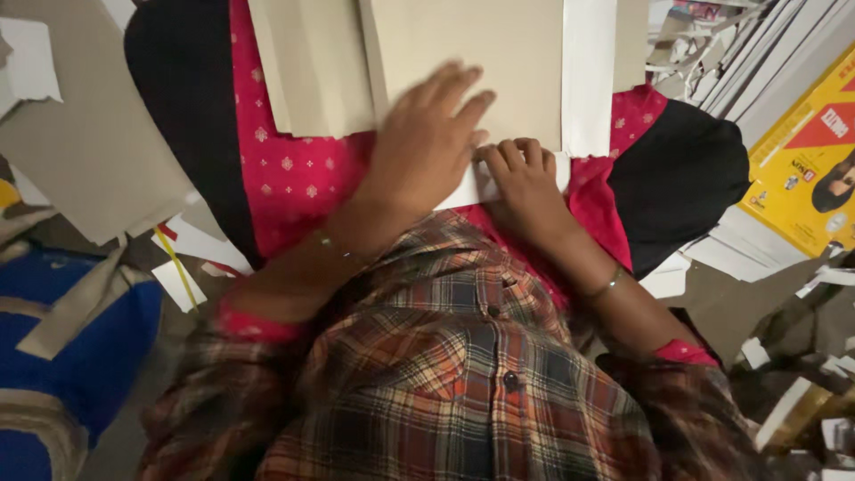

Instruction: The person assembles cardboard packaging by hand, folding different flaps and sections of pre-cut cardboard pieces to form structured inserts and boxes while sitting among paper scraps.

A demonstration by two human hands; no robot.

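Nearest the head camera is the person's own plaid flannel shirt [454, 392] in red, brown and dark checks, filling the lower frame, with red cuffs at both wrists. Beyond it lies a pink patterned cloth [294, 169] over the lap, flanked by black fabric.

On that lap rests the flat beige cardboard sheet with a white paper border [481, 62] — its long axis appears to run away from the body, though its far end leaves the frame. The left hand [427, 142] lies palm-down on the sheet's near part, fingers spread flat and pressing, not gripping anything; it is blurred by motion. The right hand [525, 178] sits just beside it at the near edge, fingers curled closed upon the white folded strip [463, 190] along that edge — whether it pinches the strip or only presses it I cannot tell. Both hands touch the sheet; the left reaches further up it.

Around lie grey card offcuts [89, 151], a yellow printed carton [802, 160] at the right, and a blue cloth [80, 338] lower left.
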